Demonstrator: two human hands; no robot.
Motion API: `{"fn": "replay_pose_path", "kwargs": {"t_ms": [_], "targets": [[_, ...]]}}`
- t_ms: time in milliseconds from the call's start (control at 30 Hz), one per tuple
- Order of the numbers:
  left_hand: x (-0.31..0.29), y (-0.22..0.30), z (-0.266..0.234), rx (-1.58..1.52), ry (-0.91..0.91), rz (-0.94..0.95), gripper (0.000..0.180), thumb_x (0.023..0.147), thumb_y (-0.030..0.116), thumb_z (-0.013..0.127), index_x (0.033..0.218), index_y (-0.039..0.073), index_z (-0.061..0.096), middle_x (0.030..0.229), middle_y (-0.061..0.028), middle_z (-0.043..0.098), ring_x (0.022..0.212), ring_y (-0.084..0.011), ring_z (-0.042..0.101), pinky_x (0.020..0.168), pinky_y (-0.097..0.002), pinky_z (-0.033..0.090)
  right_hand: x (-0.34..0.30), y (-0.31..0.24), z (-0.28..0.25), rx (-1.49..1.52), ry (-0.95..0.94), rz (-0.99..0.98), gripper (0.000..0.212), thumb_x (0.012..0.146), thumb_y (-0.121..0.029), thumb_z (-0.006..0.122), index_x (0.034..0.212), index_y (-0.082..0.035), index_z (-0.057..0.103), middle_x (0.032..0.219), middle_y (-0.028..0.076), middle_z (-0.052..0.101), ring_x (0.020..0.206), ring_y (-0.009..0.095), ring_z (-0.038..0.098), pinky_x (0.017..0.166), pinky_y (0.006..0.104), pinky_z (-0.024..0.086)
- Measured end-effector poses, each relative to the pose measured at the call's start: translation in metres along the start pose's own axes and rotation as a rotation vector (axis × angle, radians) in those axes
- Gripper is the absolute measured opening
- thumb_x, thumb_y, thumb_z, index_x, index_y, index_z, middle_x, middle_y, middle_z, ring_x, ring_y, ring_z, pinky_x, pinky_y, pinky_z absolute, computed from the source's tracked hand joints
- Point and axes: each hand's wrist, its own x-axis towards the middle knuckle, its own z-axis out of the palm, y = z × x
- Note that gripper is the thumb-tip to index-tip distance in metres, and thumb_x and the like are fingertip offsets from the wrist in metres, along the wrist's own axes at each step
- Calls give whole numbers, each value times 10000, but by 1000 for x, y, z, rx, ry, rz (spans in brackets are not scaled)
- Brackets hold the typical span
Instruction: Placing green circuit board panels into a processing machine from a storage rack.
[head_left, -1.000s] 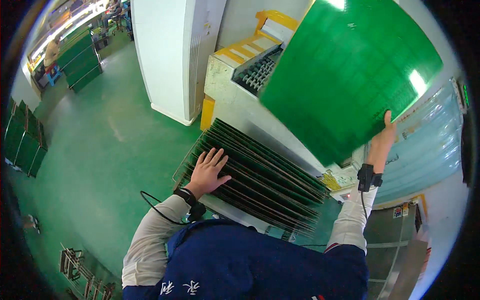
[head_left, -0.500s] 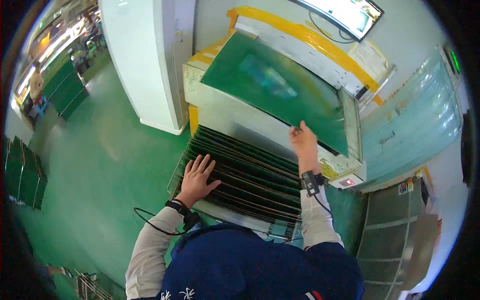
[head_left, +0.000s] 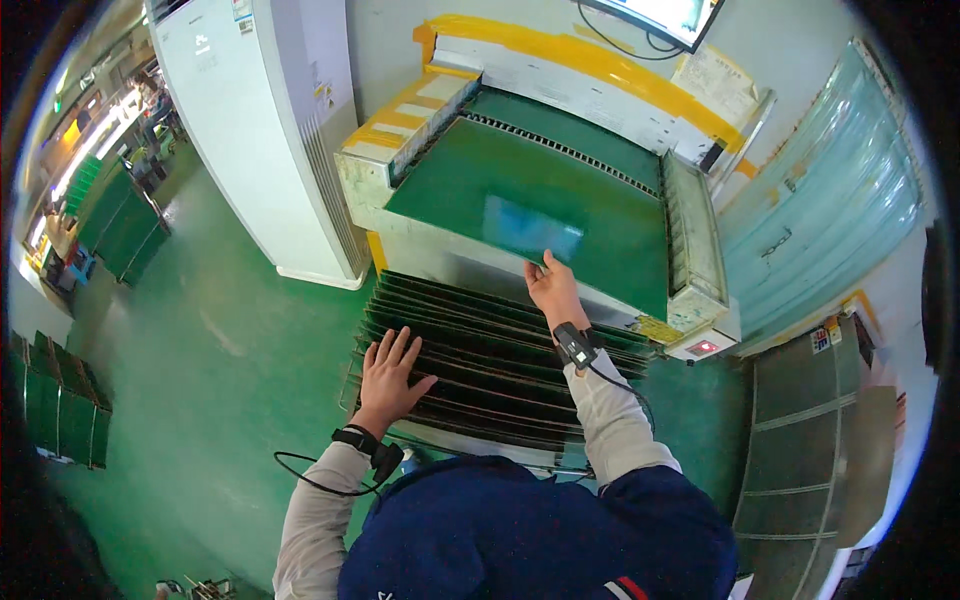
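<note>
the right hand point(head_left: 551, 288) pinches the green panel point(head_left: 530, 200) edge at 12 o'clock; the left hand point(head_left: 390, 372) lies open, flat on the stacked panels point(head_left: 480, 350).

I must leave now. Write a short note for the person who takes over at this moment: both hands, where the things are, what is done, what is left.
Left hand: flat, fingers spread, on the rack of green panels standing on edge in front of you.
Right hand: on the near edge of one green panel, which lies flat on the machine bed.
Done: that panel is on the bed.
Left: the right hand has not let go; many panels are in the rack.
</note>
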Motion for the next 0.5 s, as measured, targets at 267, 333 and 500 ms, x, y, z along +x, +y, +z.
{"fn": "replay_pose_path", "kwargs": {"t_ms": [267, 333, 500], "targets": [[4, -2, 0, 14, -9, -10, 742, 870, 539, 664, 1474, 143, 498, 1586, -112, 381, 1471, -350, 316, 1193, -524, 230, 13, -6, -8, -174, 10, 101, 266, 971, -227, 669, 1123, -37, 561, 1107, 127, 619, 978, 257, 627, 864, 390, 566], [6, 0, 0, 13, -19, -5, 747, 868, 541, 664, 1480, 148, 492, 1588, -111, 379, 1472, -350, 315, 1194, -524, 228, 21, -12, -19, -202, -9, 128, 285, 959, -271, 685, 1096, -42, 583, 1065, 119, 639, 959, 245, 642, 828, 384, 555], [5, -1, 0, 5, -13, -13, 750, 872, 546, 659, 1485, 149, 485, 1593, -108, 371, 1476, -342, 312, 1195, -524, 227, 23, -12, -12, -229, 9, 131, 286, 949, -305, 696, 1065, -55, 620, 1023, 103, 676, 933, 215, 655, 772, 363, 527]]}}
